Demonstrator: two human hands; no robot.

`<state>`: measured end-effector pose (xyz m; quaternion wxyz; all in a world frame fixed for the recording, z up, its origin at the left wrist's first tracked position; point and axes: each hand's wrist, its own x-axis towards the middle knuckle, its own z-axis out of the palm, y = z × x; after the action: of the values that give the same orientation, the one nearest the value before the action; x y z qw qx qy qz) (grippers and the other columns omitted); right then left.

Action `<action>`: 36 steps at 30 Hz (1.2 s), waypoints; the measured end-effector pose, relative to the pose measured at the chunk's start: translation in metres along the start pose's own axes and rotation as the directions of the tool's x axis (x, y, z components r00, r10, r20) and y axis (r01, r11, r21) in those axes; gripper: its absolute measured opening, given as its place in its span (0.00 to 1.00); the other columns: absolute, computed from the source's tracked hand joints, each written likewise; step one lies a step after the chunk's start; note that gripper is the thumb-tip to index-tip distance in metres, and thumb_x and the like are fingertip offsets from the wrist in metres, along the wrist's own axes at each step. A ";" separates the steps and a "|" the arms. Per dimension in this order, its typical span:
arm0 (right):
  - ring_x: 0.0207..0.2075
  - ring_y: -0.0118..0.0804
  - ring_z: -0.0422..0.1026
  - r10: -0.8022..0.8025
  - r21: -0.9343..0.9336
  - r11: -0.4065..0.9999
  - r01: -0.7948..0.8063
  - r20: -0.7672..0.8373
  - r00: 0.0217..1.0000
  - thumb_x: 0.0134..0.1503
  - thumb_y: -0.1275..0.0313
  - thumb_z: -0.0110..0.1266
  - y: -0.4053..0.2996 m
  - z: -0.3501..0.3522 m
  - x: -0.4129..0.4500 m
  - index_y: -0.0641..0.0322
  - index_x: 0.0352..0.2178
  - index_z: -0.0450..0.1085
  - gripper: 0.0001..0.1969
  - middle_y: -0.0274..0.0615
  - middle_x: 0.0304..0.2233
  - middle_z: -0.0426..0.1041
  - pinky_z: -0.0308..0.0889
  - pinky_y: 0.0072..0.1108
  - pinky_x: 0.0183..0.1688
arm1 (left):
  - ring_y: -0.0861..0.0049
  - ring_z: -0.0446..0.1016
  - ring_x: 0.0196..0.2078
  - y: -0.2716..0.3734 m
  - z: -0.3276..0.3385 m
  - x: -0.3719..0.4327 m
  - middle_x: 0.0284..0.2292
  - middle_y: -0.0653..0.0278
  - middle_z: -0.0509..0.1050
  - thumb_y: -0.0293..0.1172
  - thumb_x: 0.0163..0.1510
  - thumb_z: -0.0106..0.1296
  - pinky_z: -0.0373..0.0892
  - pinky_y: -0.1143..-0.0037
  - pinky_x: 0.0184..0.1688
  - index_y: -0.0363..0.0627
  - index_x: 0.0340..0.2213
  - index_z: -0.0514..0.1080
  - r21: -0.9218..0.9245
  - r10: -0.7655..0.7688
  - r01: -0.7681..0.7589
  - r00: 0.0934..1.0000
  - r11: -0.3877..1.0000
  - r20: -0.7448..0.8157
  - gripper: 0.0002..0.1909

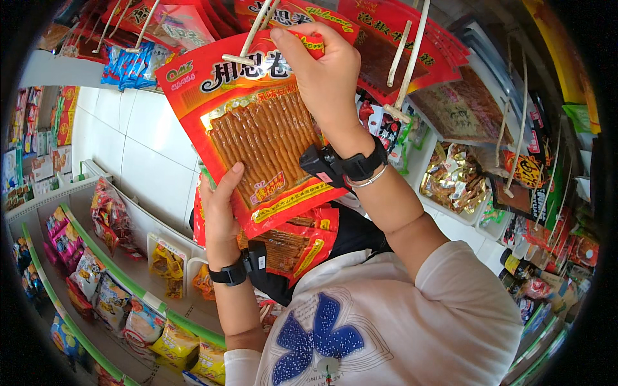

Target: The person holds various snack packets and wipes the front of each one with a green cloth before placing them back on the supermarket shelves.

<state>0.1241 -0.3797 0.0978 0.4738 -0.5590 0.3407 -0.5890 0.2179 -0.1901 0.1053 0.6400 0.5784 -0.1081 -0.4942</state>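
Observation:
A large red flat packet (193,111) of brown snack strips, seen through a clear window, is tilted in front of me. My right hand (328,72) grips its upper edge, the thumb over the front and the top edge bent under the fingers. At the lower left edge my left hand (222,207) holds it, thumb on the front face. A pale display hook (239,60) crosses before the packet's top; whether it passes through the packet I cannot tell. More red packets (299,241) of similar strips rest below, over my dark-clothed lap.
Other red packets (386,53) hang behind, with further hooks (398,113) jutting out at right. Shelves with a green edge strip (116,263) hold bagged snacks at lower left. A white bin (466,214) of gold-wrapped pieces stands right. White floor tiles (145,149) show at left.

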 end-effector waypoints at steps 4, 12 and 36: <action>0.24 0.39 0.74 -0.020 -0.086 0.996 0.017 -0.032 0.999 0.48 0.69 0.60 0.004 -0.003 0.002 0.67 0.25 0.72 0.10 0.46 0.22 0.74 0.66 0.24 0.28 | 0.71 0.73 0.43 -0.003 0.003 0.008 0.43 0.57 0.72 0.27 0.51 0.53 0.67 0.72 0.47 0.35 0.48 0.63 0.000 -0.020 0.020 1.000 1.000 0.009 0.22; 0.22 0.37 0.73 -0.071 -0.090 0.994 0.061 -0.108 0.992 0.48 0.69 0.60 0.001 0.003 0.007 0.65 0.24 0.72 0.09 0.44 0.21 0.74 0.66 0.23 0.26 | 0.72 0.70 0.47 -0.011 -0.008 0.021 0.46 0.58 0.70 0.33 0.54 0.52 0.66 0.72 0.49 0.36 0.50 0.62 0.061 0.020 -0.020 1.000 0.998 0.005 0.24; 0.21 0.41 0.71 -0.229 -0.276 0.938 0.208 -0.046 0.972 0.46 0.71 0.60 0.000 0.004 -0.008 0.61 0.21 0.67 0.08 0.38 0.18 0.71 0.64 0.27 0.24 | 0.71 0.75 0.36 -0.007 -0.045 0.003 0.40 0.55 0.72 0.41 0.56 0.49 0.72 0.75 0.35 0.34 0.48 0.62 0.131 0.244 -0.212 0.912 0.969 -0.331 0.25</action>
<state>0.1274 -0.3719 0.0953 0.3113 -0.6293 0.3715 -0.6075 0.2480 -0.1625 0.0847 0.6749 0.6682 -0.0837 -0.3018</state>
